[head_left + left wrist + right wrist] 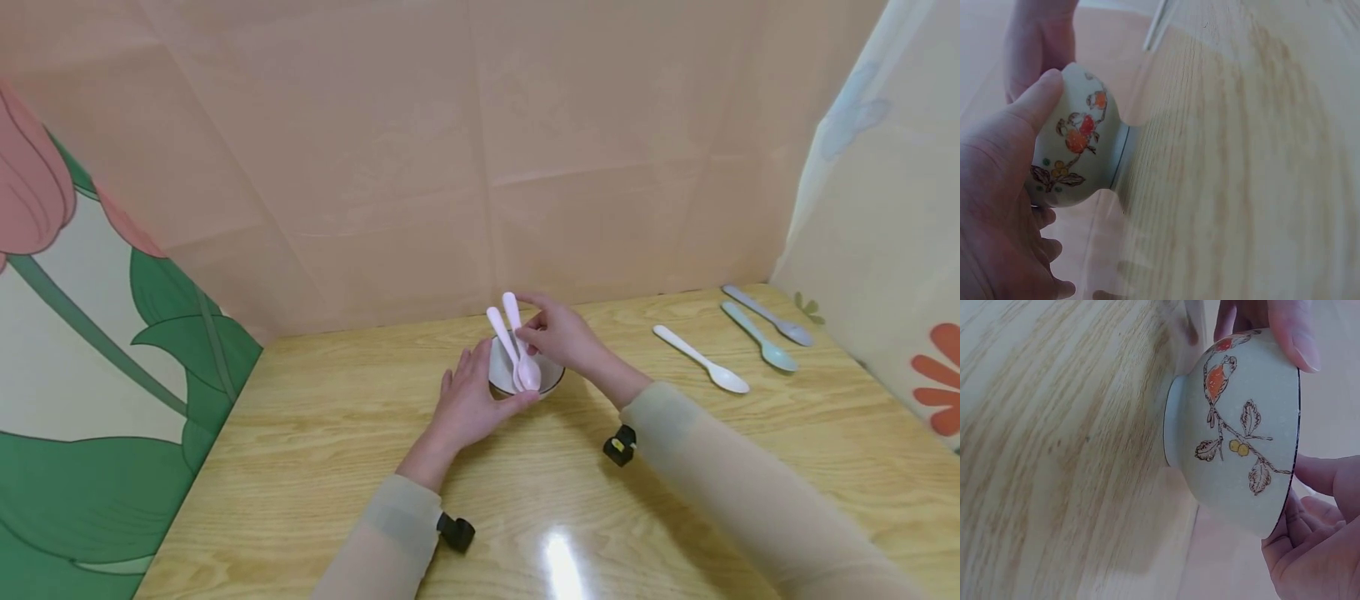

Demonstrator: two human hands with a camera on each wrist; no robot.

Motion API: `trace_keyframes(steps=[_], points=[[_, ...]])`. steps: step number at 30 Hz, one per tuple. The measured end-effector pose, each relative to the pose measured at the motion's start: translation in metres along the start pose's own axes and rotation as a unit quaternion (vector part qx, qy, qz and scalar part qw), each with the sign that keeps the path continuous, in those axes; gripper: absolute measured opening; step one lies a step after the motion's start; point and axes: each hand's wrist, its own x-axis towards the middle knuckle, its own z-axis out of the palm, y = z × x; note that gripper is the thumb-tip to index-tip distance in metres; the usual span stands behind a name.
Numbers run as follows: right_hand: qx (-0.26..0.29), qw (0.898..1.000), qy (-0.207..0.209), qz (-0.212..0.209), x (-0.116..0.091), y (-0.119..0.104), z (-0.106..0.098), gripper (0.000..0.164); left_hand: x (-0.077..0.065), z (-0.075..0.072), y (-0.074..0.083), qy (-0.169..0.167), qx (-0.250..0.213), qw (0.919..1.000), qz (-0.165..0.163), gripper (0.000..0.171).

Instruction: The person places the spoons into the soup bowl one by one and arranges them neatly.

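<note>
Right pink spoon [529,372]: in the bowl [1235,487], head down against the near inner wall, handle slanting up beyond the far side
Left pink spoon [501,330]: also in the bowl, just beside the right pink spoon, its head partly hidden behind that one, handle leaning away to the left
Bowl: on the table [300,467], upright on its foot; pale, dark-edged at the rim, with orange-red motifs, brown leaves and yellow berries painted on the outer wall
Left hand [471,402]: grips the bowl, thumb along the near side by the rim, fingers about the left side
Right hand [566,337]: above the far right rim, pinching the handle of the right pink spoon between thumb and fingers; the wrist views do not show this contact
White spoon [701,358]: flat on the table, right of the bowl and well apart from it, head toward the person
Mint spoon [759,335]: farther right, angled much like the white spoon
Grey spoon [767,315]: near the mint spoon, on its far side, beside the right wall
Sleeves: beige on both arms, a small black device at each wrist
Backdrop [375,167]: plain pinkish tan behind the table; tulips and green leaves on the left panel [67,358], a red-orange flower on the right wall [885,250]
</note>
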Motion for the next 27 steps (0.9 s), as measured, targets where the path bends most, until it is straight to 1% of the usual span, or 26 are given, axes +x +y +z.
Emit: trace_keyframes(steps=[7,14,27], points=[[-0.028,1.000,-0.014,0.001,0.002,-0.003,0.002,0.068,0.000,0.000,0.000,0.009,-0.004,0.9999,0.010,0.113],[-0.065,0.998,-0.022,0.013,0.004,-0.004,0.003,0.070,0.000,0.000,0.000,0.010,-0.004,0.9999,0.010,0.113],[-0.134,0.991,-0.019,0.013,0.004,-0.012,0.006,0.069,-0.001,0.000,0.001,0.009,-0.002,0.9999,0.008,0.113]])
